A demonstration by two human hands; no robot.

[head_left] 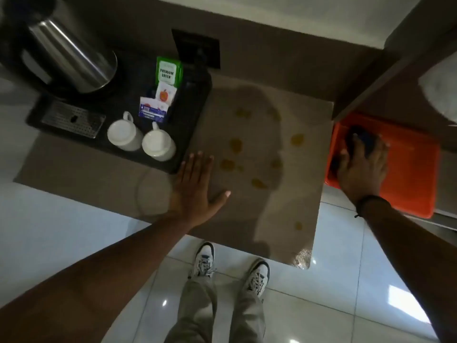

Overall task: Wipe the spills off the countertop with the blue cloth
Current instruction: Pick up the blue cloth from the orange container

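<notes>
Several yellow spills [235, 145] dot the beige countertop [306, 174], spread from its middle toward the front right corner. My left hand [196, 186] lies flat on the counter with fingers spread, just left of the spills. My right hand [361, 164] reaches into an orange tray [410, 169] to the right of the counter and covers a dark blue cloth [366, 139]; only the cloth's far edge shows past my fingers. Whether the fingers have closed around it cannot be told.
A black tray [193, 125] at the back left holds a steel kettle [74, 58], two upturned white cups [125, 134], tea sachets [168, 73] and a metal drip grid [74, 118]. A wall socket [197, 48] sits behind. My shoes [205, 258] stand on glossy floor tiles.
</notes>
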